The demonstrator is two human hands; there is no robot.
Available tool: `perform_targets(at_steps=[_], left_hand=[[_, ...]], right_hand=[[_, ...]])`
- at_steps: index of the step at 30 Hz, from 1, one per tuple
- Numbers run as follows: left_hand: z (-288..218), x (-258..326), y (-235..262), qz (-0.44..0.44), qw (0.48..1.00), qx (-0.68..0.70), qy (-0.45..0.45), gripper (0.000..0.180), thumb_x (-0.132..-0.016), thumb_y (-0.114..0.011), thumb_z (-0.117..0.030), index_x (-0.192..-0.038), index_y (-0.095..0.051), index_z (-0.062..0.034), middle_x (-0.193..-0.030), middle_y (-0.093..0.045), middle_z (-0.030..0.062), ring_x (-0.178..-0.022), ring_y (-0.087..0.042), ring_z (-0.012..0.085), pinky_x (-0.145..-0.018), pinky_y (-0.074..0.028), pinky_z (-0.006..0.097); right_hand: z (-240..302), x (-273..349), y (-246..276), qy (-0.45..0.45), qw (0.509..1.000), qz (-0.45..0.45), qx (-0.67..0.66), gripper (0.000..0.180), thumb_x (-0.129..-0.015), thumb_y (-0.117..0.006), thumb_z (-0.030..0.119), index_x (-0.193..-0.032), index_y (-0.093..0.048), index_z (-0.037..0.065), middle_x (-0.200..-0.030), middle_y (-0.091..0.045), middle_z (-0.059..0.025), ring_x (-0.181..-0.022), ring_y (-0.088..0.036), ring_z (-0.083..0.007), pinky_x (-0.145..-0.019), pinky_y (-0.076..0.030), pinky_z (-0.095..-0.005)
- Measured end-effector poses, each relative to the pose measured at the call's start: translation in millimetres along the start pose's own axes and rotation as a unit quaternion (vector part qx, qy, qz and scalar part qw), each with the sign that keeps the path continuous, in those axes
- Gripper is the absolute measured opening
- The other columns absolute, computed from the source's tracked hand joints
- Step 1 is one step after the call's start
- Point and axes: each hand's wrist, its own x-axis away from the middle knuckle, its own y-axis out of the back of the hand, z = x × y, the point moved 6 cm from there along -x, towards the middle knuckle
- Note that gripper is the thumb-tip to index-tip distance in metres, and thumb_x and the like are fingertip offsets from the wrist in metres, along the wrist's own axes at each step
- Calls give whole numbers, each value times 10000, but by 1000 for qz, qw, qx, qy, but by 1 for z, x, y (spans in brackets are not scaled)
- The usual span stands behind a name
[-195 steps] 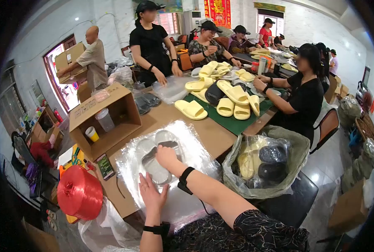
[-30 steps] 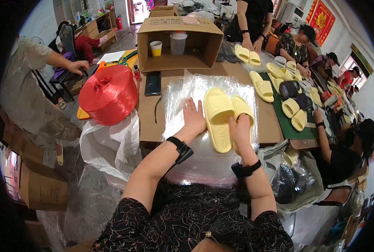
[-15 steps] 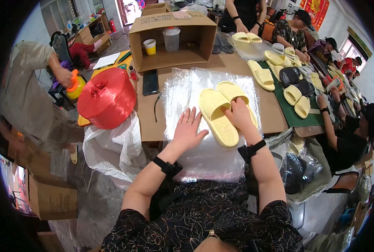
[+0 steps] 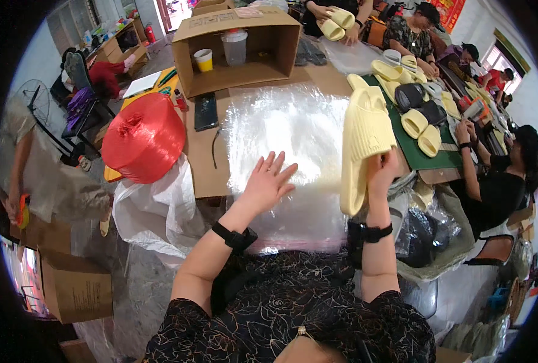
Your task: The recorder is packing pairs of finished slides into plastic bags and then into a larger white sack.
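In my right hand (image 4: 382, 173) is a pair of pale yellow slide slippers (image 4: 369, 130), tilted up on edge above the right side of the clear plastic bags. My fingers grip them near the strap opening, and one slipper mostly hides the other. My left hand (image 4: 265, 184) lies spread, palm down, over the clear plastic bags (image 4: 275, 127), holding nothing. These bags are spread in front of me on the brown cardboard-covered table (image 4: 210, 169).
Left of the bags are a black phone (image 4: 206, 112) and a red twine roll (image 4: 145, 139). An open cardboard box (image 4: 199, 25) stands behind. More slippers (image 4: 414, 124) lie on a green mat (image 4: 441, 160) at right, beside several co-workers. A bag-lined bin (image 4: 453, 254) stands below.
My right hand has lifted the slippers off the bags, moved them right and tipped them up. My left hand stays spread on the bags. A co-worker at the back has raised another yellow pair.
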Motion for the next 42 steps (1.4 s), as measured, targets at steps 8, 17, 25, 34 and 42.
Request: perform_targets(at_steps=[8, 17, 25, 34, 42], left_hand=[[-27, -20, 7, 27, 998, 34, -33, 574, -963, -529, -489, -1462, -437, -220, -1560, -324, 158, -1442, -289, 360, -1189, -229, 483], [-11, -30, 3, -10, 982, 187, 34, 436, -1018, -441, -397, -1376, -554, -174, -1447, -476, 158, -1378, -397, 338, -1145, -303, 443], [14, -37, 17, 44, 827, 521, 209, 566, -1067, -274, -465, -1372, -570, -91, -1351, -584, 134, -1260, -506, 251, -1099, -352, 385], [7, -35, 24, 77, 794, 579, 170, 581, -1062, -306, -473, -1378, -552, -52, -1274, -620, 183, -1181, -579, 257, -1052, -413, 359], [-15, -31, 42, 26, 885, 454, 99, 440, -1037, -373, -302, -1327, -596, -58, -1434, -494, 223, -1350, -446, 377, -1126, -336, 398]], right_hand=[[28, 62, 77, -104, 994, -36, -19, 243, -961, -574, 55, -1165, -592, -75, -1118, -624, -87, -1005, -607, -169, -866, -466, -282], [45, 73, 68, -102, 992, 34, 72, 271, -924, -594, 44, -1174, -631, -54, -1130, -625, -94, -1017, -618, -178, -845, -476, -281], [102, 76, 32, 31, 983, 134, 122, 297, -835, -633, -4, -1127, -672, -35, -1176, -645, -161, -1060, -647, -301, -874, -515, -352], [114, 86, -22, -7, 935, 322, 148, 373, -708, -650, -63, -1075, -665, 1, -1033, -639, -191, -885, -638, -380, -763, -528, -425], [93, 91, -22, -9, 907, 308, 287, 175, -770, -660, 62, -920, -593, 1, -953, -584, -195, -844, -606, -415, -714, -501, -499]])
